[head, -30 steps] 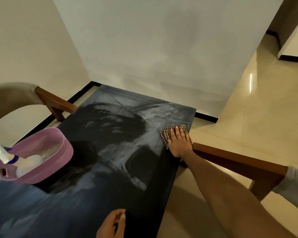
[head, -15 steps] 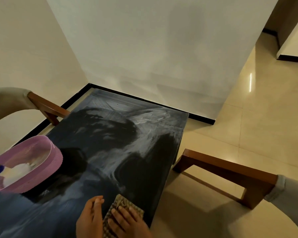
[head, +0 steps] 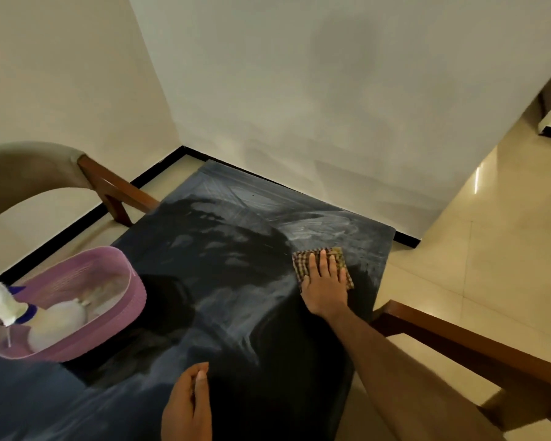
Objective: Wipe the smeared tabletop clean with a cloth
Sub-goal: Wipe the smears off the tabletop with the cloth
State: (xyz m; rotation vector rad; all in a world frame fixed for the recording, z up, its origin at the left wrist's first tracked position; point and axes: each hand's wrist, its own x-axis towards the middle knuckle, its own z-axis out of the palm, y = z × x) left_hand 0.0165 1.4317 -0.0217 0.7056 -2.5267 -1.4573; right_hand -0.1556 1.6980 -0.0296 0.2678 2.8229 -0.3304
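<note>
Our right hand [head: 325, 286] presses flat, fingers straight, on the checked cloth [head: 323, 265] on the smeared tabletop [head: 236, 249]. Our left hand [head: 187, 405] rests nearby, fingers loosely curled.

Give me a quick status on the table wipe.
Right hand flat on cloth, far right of tabletop. Left hand idle, near edge. White smears remain. Basket sits at left.

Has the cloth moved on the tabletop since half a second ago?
Yes. The cloth, under the right hand, went from the tabletop's near edge to its far right part, away from the person.
</note>
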